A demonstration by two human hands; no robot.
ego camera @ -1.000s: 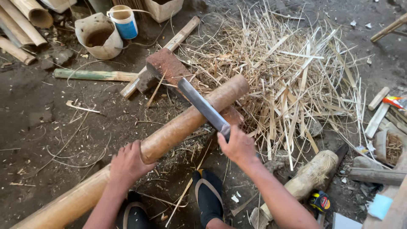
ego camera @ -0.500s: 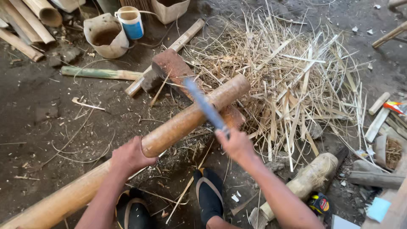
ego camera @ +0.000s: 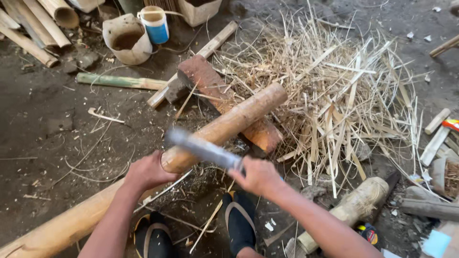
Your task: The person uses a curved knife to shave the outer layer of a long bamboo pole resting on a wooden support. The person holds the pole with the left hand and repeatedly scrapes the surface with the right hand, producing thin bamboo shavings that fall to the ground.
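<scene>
— Down on the dirt floor (ego camera: 48, 119), from your head camera: what have your two hands got?

— Your left hand (ego camera: 147, 172) is wrapped over a long bamboo pole (ego camera: 229, 124), gripping it about midway along the part in view. Your right hand (ego camera: 258, 176) is closed tight around the handle of a flat-bladed knife (ego camera: 201, 148). The blade is blurred, so its edge is hard to make out; it lies across the pole just beside your left hand.

— Where does the pole lie?

— It runs from the lower left corner up toward the middle of the picture. Its upper end rests across a reddish-brown wooden block (ego camera: 210, 81), and the cut end reaches the edge of a heap of pale bamboo strips (ego camera: 344, 95) spread over the right half of the floor.

— And near your feet?

— Two dark sandals (ego camera: 239, 220) show at the bottom, between your forearms and below the pole. A short, rough log (ego camera: 354, 210) lies just to the right of your right forearm.

— What sits farther off?

— At the top left, a broken pale pot (ego camera: 125, 38) stands touching a blue and white cup (ego camera: 155, 24). Several thick bamboo lengths (ego camera: 33, 24) lie in the corner beyond them. A thin green bamboo stick (ego camera: 119, 81) lies flat, well apart from your left hand, and a pale split slat (ego camera: 205, 52) runs beside the block.
</scene>
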